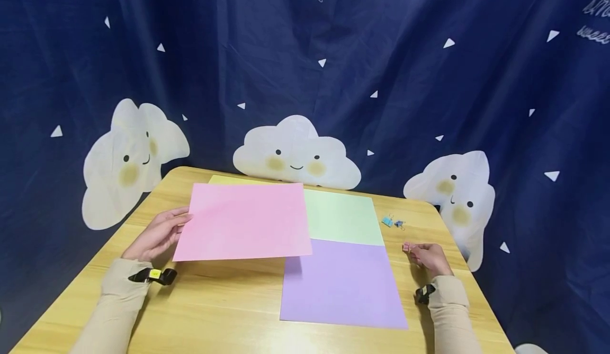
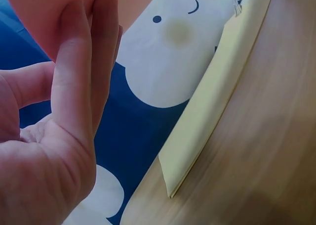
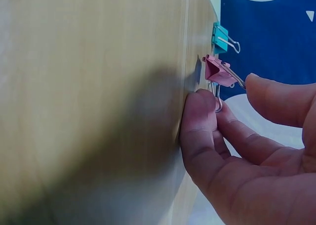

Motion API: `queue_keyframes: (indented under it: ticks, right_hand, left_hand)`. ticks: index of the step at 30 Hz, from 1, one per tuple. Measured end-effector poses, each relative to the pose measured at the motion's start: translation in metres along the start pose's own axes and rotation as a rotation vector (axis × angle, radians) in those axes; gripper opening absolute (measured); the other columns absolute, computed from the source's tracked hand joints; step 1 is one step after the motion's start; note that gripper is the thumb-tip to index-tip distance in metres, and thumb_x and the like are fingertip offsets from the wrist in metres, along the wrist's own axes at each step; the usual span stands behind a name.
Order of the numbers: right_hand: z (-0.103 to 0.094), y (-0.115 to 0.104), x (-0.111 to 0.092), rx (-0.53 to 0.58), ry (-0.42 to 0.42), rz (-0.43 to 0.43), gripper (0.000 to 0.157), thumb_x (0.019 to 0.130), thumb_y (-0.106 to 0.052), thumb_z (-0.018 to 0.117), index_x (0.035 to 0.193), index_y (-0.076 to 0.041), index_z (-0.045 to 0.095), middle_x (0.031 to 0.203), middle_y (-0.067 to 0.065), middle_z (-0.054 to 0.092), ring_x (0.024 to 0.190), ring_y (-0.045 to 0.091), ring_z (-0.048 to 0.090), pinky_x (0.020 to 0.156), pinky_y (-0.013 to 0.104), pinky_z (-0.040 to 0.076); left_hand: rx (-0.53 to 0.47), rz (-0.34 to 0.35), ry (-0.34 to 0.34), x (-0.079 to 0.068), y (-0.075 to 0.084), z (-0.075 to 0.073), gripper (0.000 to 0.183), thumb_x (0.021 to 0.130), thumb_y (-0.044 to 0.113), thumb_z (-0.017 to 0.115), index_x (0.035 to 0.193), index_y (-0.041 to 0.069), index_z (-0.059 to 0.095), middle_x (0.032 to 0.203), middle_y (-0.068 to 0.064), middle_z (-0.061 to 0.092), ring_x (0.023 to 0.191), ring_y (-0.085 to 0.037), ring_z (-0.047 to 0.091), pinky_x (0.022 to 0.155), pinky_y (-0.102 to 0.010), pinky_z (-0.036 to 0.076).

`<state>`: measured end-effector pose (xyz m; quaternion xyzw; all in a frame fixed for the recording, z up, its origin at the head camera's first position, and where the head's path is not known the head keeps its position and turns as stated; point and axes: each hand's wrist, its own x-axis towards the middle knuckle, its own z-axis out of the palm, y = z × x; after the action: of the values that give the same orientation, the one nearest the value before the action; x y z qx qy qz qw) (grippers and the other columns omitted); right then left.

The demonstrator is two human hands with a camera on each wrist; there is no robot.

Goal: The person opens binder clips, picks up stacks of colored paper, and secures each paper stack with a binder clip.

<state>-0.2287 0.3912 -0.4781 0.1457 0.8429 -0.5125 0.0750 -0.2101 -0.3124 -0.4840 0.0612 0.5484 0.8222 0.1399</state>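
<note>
Pinching: left hand (image 1: 161,233), pink sheet (image 1: 245,221) by its left edge, extending rightward; right hand (image 1: 431,258), pink clip (image 3: 220,75) by its handles, at the hand's left.

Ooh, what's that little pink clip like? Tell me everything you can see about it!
The pink clip is small and wedge-shaped, with a painted-looking body and two splayed, silvery, metal-looking wire handles. The right hand pinches it by them. It is toward the right of the table, right of the purple sheet and nearer than the other two clips. Whether it touches the table is hard to tell.
</note>
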Motion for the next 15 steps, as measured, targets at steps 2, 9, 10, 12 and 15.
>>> queue_keyframes:
  ticks: [2, 9, 10, 12, 15]
  right_hand:
    - [0.000, 0.001, 0.000, 0.005, 0.004, 0.002, 0.047, 0.105, -0.007, 0.048, 0.135, 0.028, 0.044, 0.098, 0.016, 0.075, 0.077, 0.005, 0.068, 0.068, 0.020, 0.060]
    - [0.001, 0.003, 0.003, 0.015, 0.010, -0.005, 0.048, 0.105, -0.008, 0.049, 0.135, 0.029, 0.043, 0.098, 0.015, 0.074, 0.078, 0.004, 0.067, 0.070, 0.019, 0.061]
    - [0.001, 0.003, 0.003, 0.015, 0.010, -0.007, 0.048, 0.105, -0.008, 0.049, 0.135, 0.029, 0.043, 0.098, 0.015, 0.074, 0.078, 0.004, 0.067, 0.070, 0.019, 0.061]
    - [0.001, 0.003, 0.003, 0.015, 0.014, -0.008, 0.048, 0.105, -0.009, 0.050, 0.135, 0.029, 0.044, 0.097, 0.014, 0.075, 0.078, 0.004, 0.067, 0.069, 0.019, 0.060]
    - [0.002, 0.004, 0.003, 0.012, 0.019, -0.007, 0.048, 0.106, -0.011, 0.051, 0.135, 0.027, 0.047, 0.097, 0.010, 0.076, 0.079, 0.004, 0.067, 0.068, 0.019, 0.059]
  left_hand:
    - [-0.007, -0.003, 0.002, 0.002, 0.001, 0.003, 0.020, 0.110, 0.005, 0.043, 0.126, 0.011, 0.054, 0.103, -0.003, 0.077, 0.086, -0.010, 0.076, 0.077, -0.024, 0.066]
    - [0.000, -0.003, 0.025, 0.008, 0.002, 0.014, 0.024, 0.109, 0.004, 0.045, 0.133, 0.002, 0.039, 0.098, -0.002, 0.077, 0.078, -0.008, 0.075, 0.073, -0.022, 0.066]
    - [0.012, -0.006, 0.035, 0.009, 0.002, 0.015, 0.029, 0.109, 0.005, 0.046, 0.136, 0.001, 0.037, 0.096, -0.001, 0.076, 0.076, -0.007, 0.074, 0.071, -0.021, 0.065]
    - [0.035, -0.013, 0.053, 0.011, 0.002, 0.016, 0.042, 0.109, 0.007, 0.048, 0.145, -0.003, 0.030, 0.091, 0.001, 0.075, 0.070, -0.004, 0.072, 0.066, -0.017, 0.064]
    - [0.042, -0.018, 0.068, 0.015, 0.002, 0.017, 0.058, 0.109, 0.007, 0.049, 0.153, -0.008, 0.016, 0.089, 0.003, 0.074, 0.069, -0.002, 0.070, 0.065, -0.015, 0.063]
